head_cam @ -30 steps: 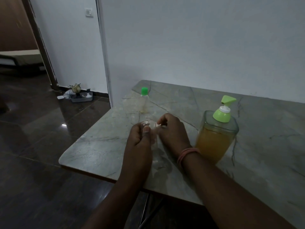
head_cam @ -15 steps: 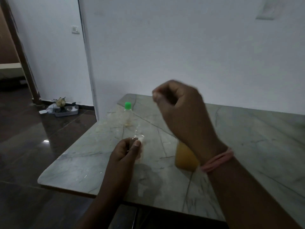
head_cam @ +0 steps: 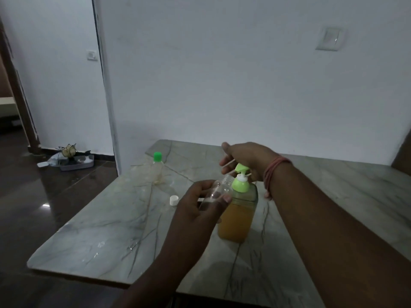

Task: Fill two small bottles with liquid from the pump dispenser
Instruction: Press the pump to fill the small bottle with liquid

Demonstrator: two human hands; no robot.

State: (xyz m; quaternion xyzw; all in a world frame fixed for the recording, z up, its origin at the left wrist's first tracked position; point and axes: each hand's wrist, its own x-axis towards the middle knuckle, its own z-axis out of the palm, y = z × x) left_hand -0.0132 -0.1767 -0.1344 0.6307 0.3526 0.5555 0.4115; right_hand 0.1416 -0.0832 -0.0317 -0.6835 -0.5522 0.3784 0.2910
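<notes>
My left hand (head_cam: 195, 210) grips a small clear bottle (head_cam: 219, 190), uncapped and tilted, with its mouth just under the nozzle of the pump dispenser (head_cam: 236, 221). The dispenser is a clear jar of orange-yellow liquid with a light green pump head (head_cam: 241, 168). Over that pump head sits my right hand (head_cam: 246, 156), fingers loosely extended; I cannot tell whether it touches it. A white cap (head_cam: 174, 200) lies on the table left of my left hand. A second small bottle with a green cap (head_cam: 158, 167) stands upright farther back on the left.
The grey marble table (head_cam: 111, 230) ends in a left and a front edge above a dark glossy floor. A tray with small items (head_cam: 73, 161) sits on the floor by the wall. White walls stand behind the table.
My right hand, raised half a second ago, has come down over the pump head. The white cap now lies on the table. My left hand has carried the clear bottle right and tilted it to the nozzle.
</notes>
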